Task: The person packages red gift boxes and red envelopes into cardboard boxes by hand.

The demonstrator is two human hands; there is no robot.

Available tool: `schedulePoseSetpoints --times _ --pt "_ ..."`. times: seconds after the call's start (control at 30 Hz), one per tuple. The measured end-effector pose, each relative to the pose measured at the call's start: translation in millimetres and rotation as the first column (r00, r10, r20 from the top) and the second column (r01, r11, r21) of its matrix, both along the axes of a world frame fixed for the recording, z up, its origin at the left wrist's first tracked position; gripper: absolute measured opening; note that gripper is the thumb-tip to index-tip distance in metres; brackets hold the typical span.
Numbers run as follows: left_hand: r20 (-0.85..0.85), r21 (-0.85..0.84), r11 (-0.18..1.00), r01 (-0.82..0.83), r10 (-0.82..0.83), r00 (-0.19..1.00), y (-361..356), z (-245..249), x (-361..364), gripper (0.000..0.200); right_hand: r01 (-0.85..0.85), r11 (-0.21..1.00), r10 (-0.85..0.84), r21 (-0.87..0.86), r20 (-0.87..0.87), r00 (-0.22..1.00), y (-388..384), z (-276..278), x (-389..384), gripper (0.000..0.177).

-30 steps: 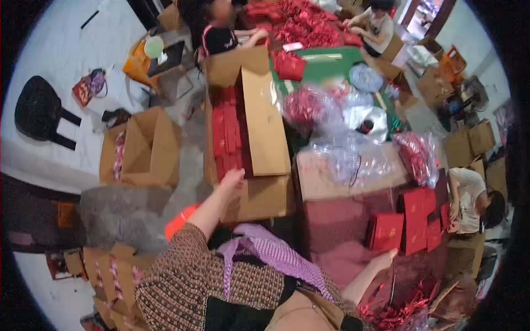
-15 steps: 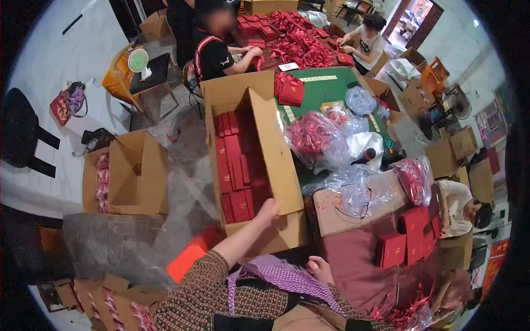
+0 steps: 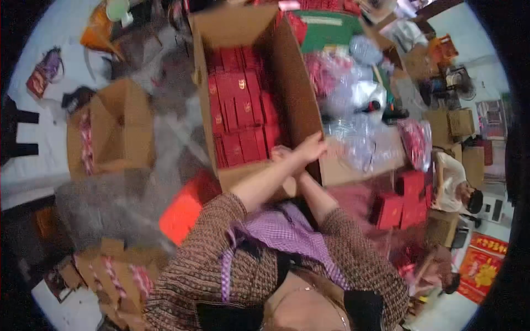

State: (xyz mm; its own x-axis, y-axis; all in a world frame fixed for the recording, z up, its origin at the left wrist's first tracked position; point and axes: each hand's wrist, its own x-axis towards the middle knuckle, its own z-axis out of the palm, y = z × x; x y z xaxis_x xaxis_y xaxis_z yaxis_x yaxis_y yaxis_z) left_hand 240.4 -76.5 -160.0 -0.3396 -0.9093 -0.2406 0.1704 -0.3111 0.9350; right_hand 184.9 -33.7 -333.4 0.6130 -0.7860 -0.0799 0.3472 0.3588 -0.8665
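Observation:
A tall cardboard box (image 3: 306,88) stands open in front of me, holding rows of red gift boxes (image 3: 238,105) with gold marks. My left hand (image 3: 312,148) reaches across to its right wall, fingers closed over the top edge near the front corner. Beneath the left forearm, my right arm crosses the other way. My right hand (image 3: 280,154) is inside the box's near end, beside the red gift boxes; motion blur and the left forearm obscure its fingers.
Right of the box, plastic-wrapped bundles (image 3: 359,140) lie on a table, with red boxes (image 3: 397,207) nearer me. Another open carton (image 3: 130,124) stands left on the floor, behind an orange-red sheet (image 3: 189,212). A person (image 3: 450,179) sits at far right.
My view has tipped and come closer to the box. My right hand has moved from my waist into the box, under the left arm. The left hand has shifted onto the right wall.

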Motion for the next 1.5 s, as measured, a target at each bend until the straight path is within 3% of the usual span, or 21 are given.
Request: schedulePoseSetpoints --times 0.03,0.07,0.1,0.17,0.2,0.27,0.37,0.5,0.57,0.6,0.77,0.83,0.9,0.97,1.03,1.1,1.13,1.23,1.33,1.37,1.5 --pt "0.015 -0.088 0.995 -0.037 0.039 0.999 -1.1 -3.0 -2.4 0.029 0.091 0.930 -0.111 0.355 0.036 0.993 -9.8 11.5 11.8 0.021" --pt "0.086 -0.091 0.996 0.008 0.000 0.996 -6.6 -18.3 -7.6 0.029 0.071 0.997 -0.064 -0.015 -0.638 0.767 -26.1 34.7 24.7 0.018" --pt "0.018 -0.048 0.997 -0.058 0.059 0.998 -8.3 -27.6 -16.4 0.034 -0.018 0.980 -0.141 -0.196 -0.763 0.630 -44.9 21.6 29.7 0.014" --pt "0.260 -0.103 0.995 0.011 0.016 0.965 -16.0 -24.6 -12.1 0.042 0.144 0.987 -0.030 0.071 -0.801 0.597 -66.2 87.3 47.4 0.012" --pt "0.435 -0.165 0.984 0.062 0.016 0.900 -21.3 -8.9 -7.5 0.047 0.208 0.978 -0.112 0.036 -0.743 0.660 -75.5 73.8 46.7 0.012" --pt "0.442 -0.054 0.992 0.116 -0.081 0.893 -24.1 -3.7 -6.8 0.048 0.319 0.948 -0.239 -0.014 -0.694 0.679 -99.0 47.4 47.4 0.012" --pt "0.783 -0.133 0.941 0.310 -0.092 0.615 -29.8 20.4 -4.5 0.050 0.339 0.941 -0.256 -0.012 -0.684 0.683 -122.9 37.4 54.0 0.016" --pt "0.789 -0.038 0.896 0.442 -0.244 0.564 -50.3 50.6 11.2 0.054 0.470 0.878 -0.404 -0.086 -0.660 0.634 -164.6 -6.7 68.6 0.023" --pt "0.774 -0.058 0.881 0.470 -0.258 0.578 -60.3 44.9 16.9 0.054 0.507 0.829 -0.502 -0.236 -0.715 0.487 -176.8 -9.5 76.1 0.034" --pt "0.768 -0.057 0.858 0.511 -0.289 0.571 -65.7 40.8 20.1 0.051 0.421 0.843 -0.510 -0.336 -0.748 0.425 -176.5 -2.0 78.8 0.046" --pt "0.652 -0.145 0.853 0.502 -0.299 0.697 -73.9 10.0 43.6 0.040 0.191 0.950 -0.300 -0.246 -0.886 0.353 -185.3 16.7 99.8 0.082" --pt "0.613 -0.225 0.841 0.492 -0.270 0.742 -73.8 -1.8 50.0 0.035 -0.074 0.953 -0.277 -0.294 -0.943 0.185 -182.1 10.9 102.7 0.101" --pt "0.557 -0.263 0.817 0.513 -0.306 0.772 -74.0 -8.9 59.1 0.032 -0.103 0.983 -0.142 -0.154 -0.984 0.111 -182.5 12.0 104.7 0.108" --pt "0.340 -0.341 0.892 0.298 -0.178 0.923 -66.8 -29.5 55.6 0.028 -0.244 0.914 -0.310 -0.324 -0.946 0.097 -182.0 -15.5 98.3 0.112" --pt "0.117 -0.349 0.937 0.032 0.010 0.993 -55.0 -35.2 68.2 0.020 -0.153 0.945 -0.269 -0.289 -0.954 0.135 -180.2 -22.8 94.9 0.107" --pt "-0.046 -0.106 0.984 -0.141 0.137 0.989 -47.6 -43.5 80.9 0.022 -0.005 0.953 -0.280 -0.303 -0.884 0.374 -185.3 -21.2 82.3 0.090" --pt "-0.038 -0.027 0.971 -0.238 0.236 0.971 -46.0 -46.7 88.8 0.021 -0.093 0.951 -0.261 -0.295 -0.927 0.269 -192.6 -15.2 79.8 0.082" --pt "0.056 0.148 0.862 -0.485 0.482 0.874 -43.5 -76.9 109.2 0.018 -0.064 0.951 -0.277 -0.304 -0.922 0.270 -200.0 -0.9 72.4 0.070" --pt "0.391 0.086 0.727 -0.682 0.604 0.694 -42.1 -119.3 127.3 0.019 -0.040 0.941 -0.313 -0.335 -0.912 0.265 -204.6 -9.9 66.8 0.063" --pt "0.361 0.226 0.632 -0.742 0.653 0.666 -43.3 -120.5 130.6 0.019 0.000 0.974 -0.219 -0.227 -0.940 0.261 -203.0 11.1 73.0 0.058" --pt "0.548 0.176 0.648 -0.741 0.561 0.620 -56.7 -142.4 142.8 0.027 0.055 0.970 -0.243 -0.236 -0.945 0.220 -203.9 9.7 71.1 0.054"
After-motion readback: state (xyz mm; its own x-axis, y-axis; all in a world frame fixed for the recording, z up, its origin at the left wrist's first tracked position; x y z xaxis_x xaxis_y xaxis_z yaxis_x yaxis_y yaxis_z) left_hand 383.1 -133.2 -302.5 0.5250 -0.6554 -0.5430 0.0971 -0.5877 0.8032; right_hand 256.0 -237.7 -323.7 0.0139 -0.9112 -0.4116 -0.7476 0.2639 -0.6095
